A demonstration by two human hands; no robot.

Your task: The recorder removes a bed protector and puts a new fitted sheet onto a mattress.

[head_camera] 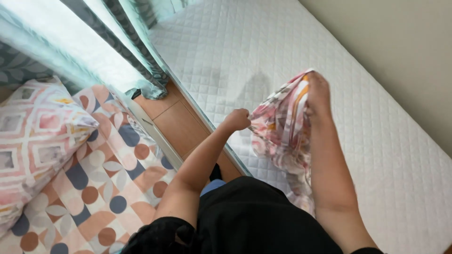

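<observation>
A pink, white and orange patterned cloth (278, 136), bunched like a pillowcase, hangs between my two hands over the white quilted mattress (263, 42). My left hand (237, 119) grips its left edge in a closed fist. My right hand (318, 91) is raised higher and pinches the cloth's top edge. The cloth droops down along my right forearm, and its lower end is hidden behind my black clothing.
A second bed at the left carries a sheet with round and leaf shapes (108, 188) and a pink patterned pillow (33, 136). A wooden nightstand (176, 124) stands in the gap between the beds. Grey-green curtains (132, 47) hang at the upper left. A plain wall (400, 42) runs along the mattress's right side.
</observation>
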